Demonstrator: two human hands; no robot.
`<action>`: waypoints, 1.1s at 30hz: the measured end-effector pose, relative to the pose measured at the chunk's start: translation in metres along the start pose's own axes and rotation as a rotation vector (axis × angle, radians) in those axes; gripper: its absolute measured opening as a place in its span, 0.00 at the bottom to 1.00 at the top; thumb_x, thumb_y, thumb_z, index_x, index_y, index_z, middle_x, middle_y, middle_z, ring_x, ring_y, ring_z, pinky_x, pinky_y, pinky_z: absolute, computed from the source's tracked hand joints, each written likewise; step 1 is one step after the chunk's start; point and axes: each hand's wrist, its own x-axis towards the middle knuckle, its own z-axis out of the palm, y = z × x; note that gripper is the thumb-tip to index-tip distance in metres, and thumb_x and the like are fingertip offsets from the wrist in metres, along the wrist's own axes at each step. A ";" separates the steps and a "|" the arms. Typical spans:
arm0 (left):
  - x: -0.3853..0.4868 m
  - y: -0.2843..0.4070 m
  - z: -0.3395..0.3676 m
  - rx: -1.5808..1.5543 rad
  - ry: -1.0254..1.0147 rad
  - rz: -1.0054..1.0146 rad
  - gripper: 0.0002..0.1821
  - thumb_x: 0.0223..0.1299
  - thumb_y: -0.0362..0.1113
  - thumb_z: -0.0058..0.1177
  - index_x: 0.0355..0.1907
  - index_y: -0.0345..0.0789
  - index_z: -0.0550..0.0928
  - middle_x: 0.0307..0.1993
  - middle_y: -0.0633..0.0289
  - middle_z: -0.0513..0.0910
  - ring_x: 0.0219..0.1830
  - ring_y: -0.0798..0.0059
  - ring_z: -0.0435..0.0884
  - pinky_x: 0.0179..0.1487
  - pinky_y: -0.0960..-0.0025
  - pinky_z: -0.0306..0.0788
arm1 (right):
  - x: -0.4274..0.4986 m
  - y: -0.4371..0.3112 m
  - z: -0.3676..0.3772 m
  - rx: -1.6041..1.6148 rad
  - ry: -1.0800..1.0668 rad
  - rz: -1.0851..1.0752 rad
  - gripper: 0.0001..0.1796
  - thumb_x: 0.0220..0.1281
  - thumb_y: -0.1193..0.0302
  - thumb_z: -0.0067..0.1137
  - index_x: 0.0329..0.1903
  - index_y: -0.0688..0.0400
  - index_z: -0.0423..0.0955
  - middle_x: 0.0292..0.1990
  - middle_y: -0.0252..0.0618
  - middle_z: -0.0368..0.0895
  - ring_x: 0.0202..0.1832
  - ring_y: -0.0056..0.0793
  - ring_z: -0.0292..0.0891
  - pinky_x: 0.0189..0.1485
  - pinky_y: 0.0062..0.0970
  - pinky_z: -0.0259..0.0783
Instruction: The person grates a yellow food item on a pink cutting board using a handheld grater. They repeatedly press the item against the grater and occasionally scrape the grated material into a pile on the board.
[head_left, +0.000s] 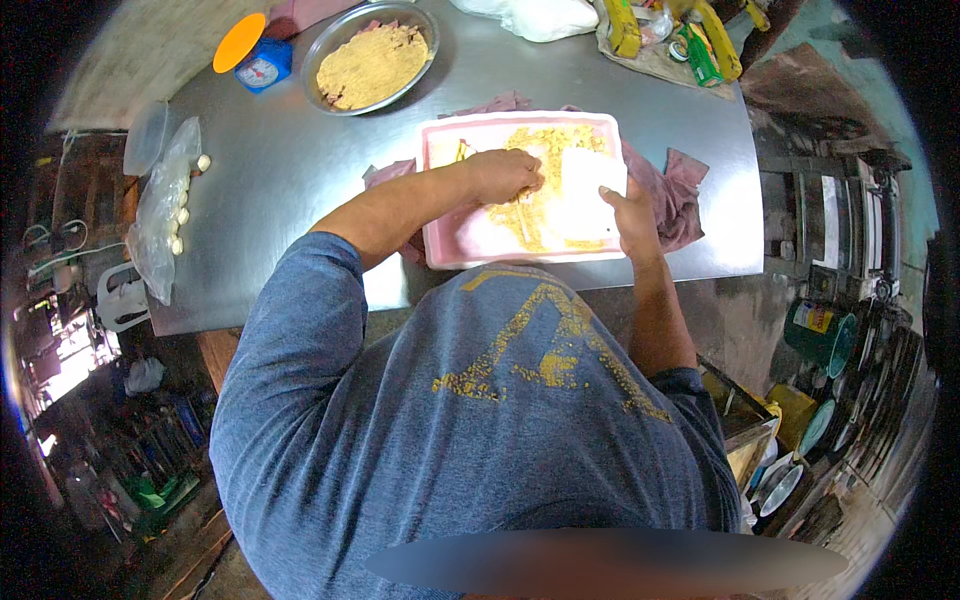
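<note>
A pink plastic tray with a white rim (517, 117) lies on the metal table, holding yellow crumbs (525, 217). My left hand (510, 176) is inside it, fingers curled down at the crumbs; whether they hold anything is hidden. My right hand (631, 210) grips a white, flat-looking piece (589, 187) at the tray's right side, thumb on top; glare washes out its surface. A purplish cloth (679, 199) lies under and beside the tray. Beyond it stands a round metal bowl (433, 37) of yellow crumbs (375, 64) with pinkish pieces showing at the edge.
A blue dial scale (264, 66) with an orange pan (240, 43) stands at the back left. A clear plastic bag (161, 210) with small white balls (183, 216) lies along the left edge. White bags (547, 16) and a green box (702, 56) lie at the back.
</note>
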 end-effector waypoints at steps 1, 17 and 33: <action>-0.002 0.002 0.000 0.024 0.024 0.027 0.12 0.56 0.31 0.63 0.44 0.35 0.83 0.40 0.53 0.83 0.47 0.49 0.84 0.51 0.48 0.78 | -0.001 0.004 0.001 -0.077 0.037 -0.009 0.22 0.72 0.78 0.59 0.66 0.69 0.76 0.57 0.43 0.86 0.58 0.31 0.82 0.66 0.33 0.74; -0.018 0.037 0.015 -0.051 0.120 -0.622 0.26 0.61 0.43 0.67 0.62 0.38 0.83 0.60 0.52 0.82 0.65 0.52 0.80 0.66 0.47 0.76 | -0.001 -0.025 0.062 -1.078 0.035 -0.133 0.29 0.66 0.67 0.62 0.68 0.65 0.74 0.53 0.63 0.86 0.58 0.61 0.82 0.65 0.52 0.74; -0.020 0.023 0.072 -0.018 0.551 -0.412 0.13 0.58 0.35 0.65 0.46 0.37 0.88 0.49 0.55 0.88 0.55 0.53 0.85 0.61 0.54 0.79 | 0.011 -0.027 0.108 -1.182 -0.042 -0.180 0.23 0.69 0.70 0.58 0.63 0.65 0.71 0.47 0.66 0.86 0.52 0.67 0.83 0.57 0.59 0.76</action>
